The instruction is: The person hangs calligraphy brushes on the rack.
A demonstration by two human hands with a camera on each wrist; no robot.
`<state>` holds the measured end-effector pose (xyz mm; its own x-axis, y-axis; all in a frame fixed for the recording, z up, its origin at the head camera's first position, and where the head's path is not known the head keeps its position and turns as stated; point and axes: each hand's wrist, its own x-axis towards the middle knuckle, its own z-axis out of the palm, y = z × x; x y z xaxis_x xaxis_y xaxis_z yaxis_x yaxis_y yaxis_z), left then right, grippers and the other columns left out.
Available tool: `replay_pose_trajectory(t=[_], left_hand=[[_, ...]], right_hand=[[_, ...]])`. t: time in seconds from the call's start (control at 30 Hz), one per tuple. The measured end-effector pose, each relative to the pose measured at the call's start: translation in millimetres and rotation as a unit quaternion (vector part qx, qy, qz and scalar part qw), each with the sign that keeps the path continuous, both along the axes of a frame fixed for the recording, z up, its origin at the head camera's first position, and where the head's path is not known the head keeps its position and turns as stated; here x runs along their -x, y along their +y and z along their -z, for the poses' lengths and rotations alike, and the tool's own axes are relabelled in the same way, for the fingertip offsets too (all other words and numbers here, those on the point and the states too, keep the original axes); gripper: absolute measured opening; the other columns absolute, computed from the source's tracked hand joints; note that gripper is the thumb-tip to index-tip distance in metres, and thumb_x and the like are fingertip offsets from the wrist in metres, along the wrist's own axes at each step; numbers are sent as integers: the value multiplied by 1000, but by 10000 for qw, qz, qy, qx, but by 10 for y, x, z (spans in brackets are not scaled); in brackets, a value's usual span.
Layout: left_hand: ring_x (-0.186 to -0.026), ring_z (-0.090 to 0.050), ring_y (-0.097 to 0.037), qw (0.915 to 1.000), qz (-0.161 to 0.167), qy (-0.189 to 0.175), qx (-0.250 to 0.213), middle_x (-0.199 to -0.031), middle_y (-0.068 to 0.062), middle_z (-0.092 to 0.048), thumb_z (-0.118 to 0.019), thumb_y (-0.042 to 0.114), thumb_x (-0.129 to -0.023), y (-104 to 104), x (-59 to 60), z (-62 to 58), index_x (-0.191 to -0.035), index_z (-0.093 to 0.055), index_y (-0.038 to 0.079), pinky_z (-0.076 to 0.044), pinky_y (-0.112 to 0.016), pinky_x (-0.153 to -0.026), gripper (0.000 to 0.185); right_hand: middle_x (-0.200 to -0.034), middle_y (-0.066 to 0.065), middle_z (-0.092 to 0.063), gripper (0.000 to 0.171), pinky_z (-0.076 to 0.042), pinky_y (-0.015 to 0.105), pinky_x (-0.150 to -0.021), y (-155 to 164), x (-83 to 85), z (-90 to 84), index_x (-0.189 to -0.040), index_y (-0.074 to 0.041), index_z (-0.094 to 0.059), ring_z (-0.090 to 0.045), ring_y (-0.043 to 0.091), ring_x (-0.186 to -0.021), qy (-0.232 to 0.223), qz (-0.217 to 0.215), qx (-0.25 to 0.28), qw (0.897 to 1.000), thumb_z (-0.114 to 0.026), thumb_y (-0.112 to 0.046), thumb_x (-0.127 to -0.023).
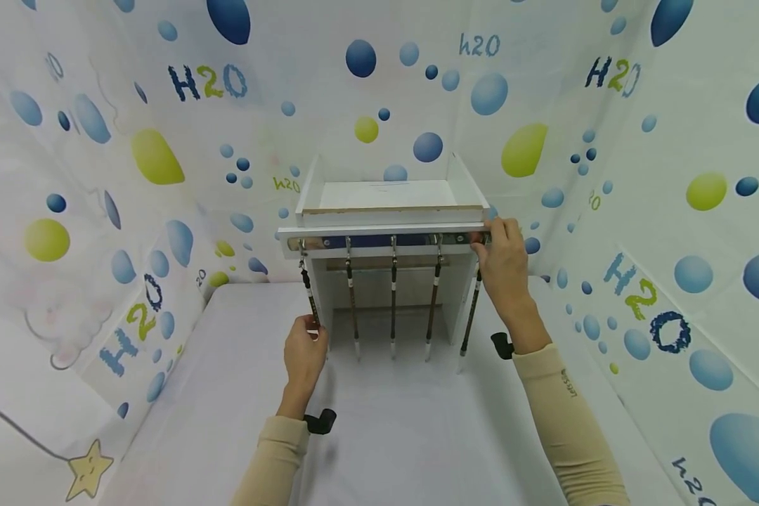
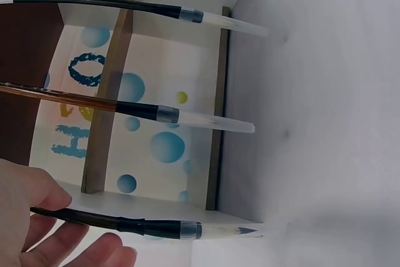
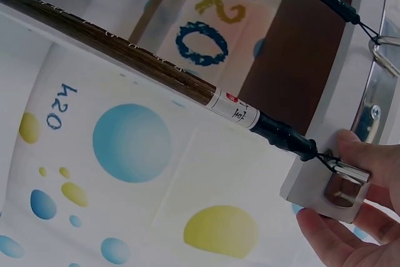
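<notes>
Nearest the camera, two beige sleeves (image 1: 569, 414) reached forward over a white table (image 1: 228, 393). The left hand (image 1: 305, 351) pinched the lower shaft of the leftmost calligraphy brush (image 1: 310, 299) between thumb and curled fingers; in the left wrist view the fingers (image 2: 44, 229) closed lightly round the dark handle, and the brush's pale capped tip pointed away from the hand. This brush was slender, with a dark brown to black shaft, a white label band and a translucent cap over the bristles. It hung from the left end of the rack, long axis near vertical, tilted slightly, tip down and just above the table.

Farther on, the right hand (image 1: 504, 263) held the right end of the metal hanging rail (image 1: 386, 241); the right wrist view showed thumb and fingers (image 3: 362, 154) pinching the white rail end beside a steel hook (image 3: 347, 182). The rightmost brush (image 1: 471, 313) hung from that hook by a loop, tip down, leaning a little outward.

Between them three more brushes (image 1: 393, 299) hung vertically, well apart, tips down. The rail fronted a white shelf unit (image 1: 388, 197) standing at the back of the table. Behind it rose a curtain (image 1: 164, 140) printed with blue and green bubbles and "H2O".
</notes>
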<state>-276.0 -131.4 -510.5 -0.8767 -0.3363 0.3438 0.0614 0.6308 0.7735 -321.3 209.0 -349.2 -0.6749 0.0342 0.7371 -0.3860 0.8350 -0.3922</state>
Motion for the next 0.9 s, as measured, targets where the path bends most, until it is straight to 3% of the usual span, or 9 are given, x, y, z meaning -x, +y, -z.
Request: replay_pose_trajectory(t=[0.5,0.9], left_hand=[[-88,-69,-32,9998,-26,168,-49,-108,-18,-70,-62,14,-91,-15,-19,-75,-118,-63,-1,-54,-47,-74,31],[-99,-69,-36,9999,80,-83,-47,-123,-20,-67,-60,19,-94,-123,-111,-112,-135,-56,0,-54,-50,-82,45]], right_hand=[[-113,25,-55,42,-54,46,-93,-2,1,2,-124,10,-57,-60,38,-106,56,-6,-20,10000,-73,-4,-87],[-113,25,-55,41,-53,47,-93,-3,-14,-7,-123,9,-57,-60,39,-105,78,-5,-24,10000,-73,-4,-87]])
